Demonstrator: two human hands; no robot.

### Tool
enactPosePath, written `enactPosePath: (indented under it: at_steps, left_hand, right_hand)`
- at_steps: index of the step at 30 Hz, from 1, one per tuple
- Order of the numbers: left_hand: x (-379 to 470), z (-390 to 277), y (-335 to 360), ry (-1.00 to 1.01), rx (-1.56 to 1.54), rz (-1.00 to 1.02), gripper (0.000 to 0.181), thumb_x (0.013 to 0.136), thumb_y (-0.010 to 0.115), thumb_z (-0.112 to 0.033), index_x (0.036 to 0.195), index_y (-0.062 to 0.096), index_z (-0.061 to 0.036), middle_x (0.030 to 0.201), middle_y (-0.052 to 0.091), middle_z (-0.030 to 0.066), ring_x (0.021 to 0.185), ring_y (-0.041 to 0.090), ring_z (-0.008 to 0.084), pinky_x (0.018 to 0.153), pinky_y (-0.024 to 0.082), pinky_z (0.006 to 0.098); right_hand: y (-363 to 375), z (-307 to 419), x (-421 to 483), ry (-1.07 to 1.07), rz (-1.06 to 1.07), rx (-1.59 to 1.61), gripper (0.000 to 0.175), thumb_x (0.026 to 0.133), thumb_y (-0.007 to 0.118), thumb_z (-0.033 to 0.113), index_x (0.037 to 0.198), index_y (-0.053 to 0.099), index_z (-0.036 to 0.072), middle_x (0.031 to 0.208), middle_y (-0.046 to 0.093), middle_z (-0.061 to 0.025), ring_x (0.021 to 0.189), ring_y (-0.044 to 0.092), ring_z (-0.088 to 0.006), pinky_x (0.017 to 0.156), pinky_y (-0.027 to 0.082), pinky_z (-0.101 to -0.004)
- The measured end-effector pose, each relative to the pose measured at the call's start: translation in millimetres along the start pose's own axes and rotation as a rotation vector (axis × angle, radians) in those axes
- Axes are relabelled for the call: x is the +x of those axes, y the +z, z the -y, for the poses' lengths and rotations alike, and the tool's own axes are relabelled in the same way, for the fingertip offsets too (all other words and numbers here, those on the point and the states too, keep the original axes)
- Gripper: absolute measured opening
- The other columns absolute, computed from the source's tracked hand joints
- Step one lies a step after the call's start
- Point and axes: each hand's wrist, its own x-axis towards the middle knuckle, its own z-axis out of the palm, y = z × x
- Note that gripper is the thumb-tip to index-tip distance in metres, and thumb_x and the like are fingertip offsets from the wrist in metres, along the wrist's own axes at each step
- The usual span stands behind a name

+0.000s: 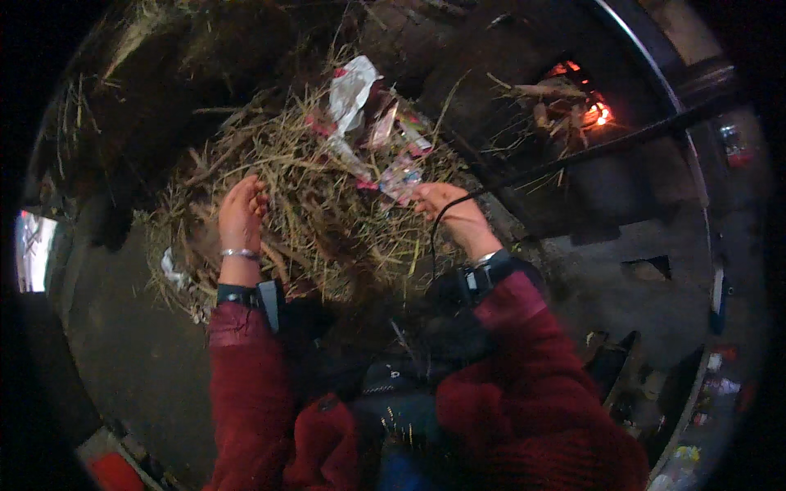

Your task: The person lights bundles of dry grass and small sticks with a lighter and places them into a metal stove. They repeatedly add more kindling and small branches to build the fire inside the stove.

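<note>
A heap of dry straw and twigs (307,184) lies in front of me. My right hand (454,212) pinches the edge of a crumpled clear plastic wrapper (400,177) at the heap's right side. My left hand (242,202) is at the heap's left, its fingers curled beside the straw; whether stalks are between them is unclear. Farther up the heap are a whitish plastic bag (353,92) and a pink-and-white wrapper (384,127). A thin black cable (457,199) crosses in front of my right hand.
At the upper right, a fire with glowing embers (599,113) burns against several sticks (549,92). A white scrap (172,268) sits at the heap's left edge. Dark floor (135,344) extends to the left. Small littered items (715,383) line the right rim.
</note>
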Motion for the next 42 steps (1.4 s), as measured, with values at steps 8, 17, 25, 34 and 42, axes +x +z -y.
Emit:
enactPosePath:
  at_steps: [8, 17, 25, 34, 42]
  left_hand:
    - [2, 2, 1, -0.016, 0.025, -0.031, 0.025, 0.092, 0.049, -0.016, 0.111, 0.055, -0.0014, 0.089, 0.063, 0.0051, 0.068, 0.057, 0.0108, 0.056, 0.043, 0.0223]
    - [1, 4, 5, -0.035, -0.014, -0.021, 0.023, 0.091, 0.053, -0.017, 0.108, 0.057, -0.0020, 0.088, 0.063, 0.0045, 0.067, 0.057, 0.0114, 0.056, 0.044, 0.0231]
    - [1, 5, 5, -0.030, 0.019, 0.002, 0.025, 0.091, 0.054, -0.019, 0.109, 0.056, -0.0021, 0.091, 0.062, 0.0055, 0.073, 0.055, 0.0134, 0.060, 0.043, 0.0249]
    - [2, 7, 7, -0.008, 0.034, 0.013, 0.023, 0.090, 0.053, -0.017, 0.106, 0.057, -0.0014, 0.089, 0.063, 0.0051, 0.069, 0.057, 0.0138, 0.058, 0.043, 0.0253]
    - [-2, 5, 14, -0.050, 0.042, -0.007, 0.021, 0.091, 0.053, -0.018, 0.105, 0.057, -0.0039, 0.087, 0.063, 0.0043, 0.067, 0.057, 0.0134, 0.056, 0.045, 0.0251]
  right_hand:
    - [5, -10, 3, 0.028, 0.024, 0.042, 0.027, 0.093, 0.052, 0.023, 0.103, 0.060, -0.001, 0.097, 0.066, -0.0045, 0.075, 0.056, -0.0088, 0.062, 0.045, -0.0216]
    - [5, -16, 4, 0.031, 0.025, 0.126, 0.031, 0.089, 0.057, 0.030, 0.103, 0.060, 0.003, 0.090, 0.063, -0.0034, 0.073, 0.058, -0.0105, 0.061, 0.043, -0.0229]
    - [7, -4, -1, 0.060, 0.079, 0.034, 0.034, 0.092, 0.052, 0.029, 0.110, 0.058, 0.000, 0.099, 0.062, -0.0057, 0.078, 0.057, -0.0105, 0.065, 0.044, -0.0224]
    - [10, -4, -3, 0.050, 0.112, 0.036, 0.034, 0.090, 0.055, 0.031, 0.107, 0.061, 0.002, 0.099, 0.065, -0.0032, 0.075, 0.055, -0.0075, 0.059, 0.039, -0.0207]
    - [10, -10, -2, 0.021, 0.085, 0.010, 0.029, 0.092, 0.049, 0.029, 0.093, 0.063, 0.003, 0.071, 0.055, 0.0033, 0.059, 0.044, -0.0051, 0.054, 0.035, -0.0203]
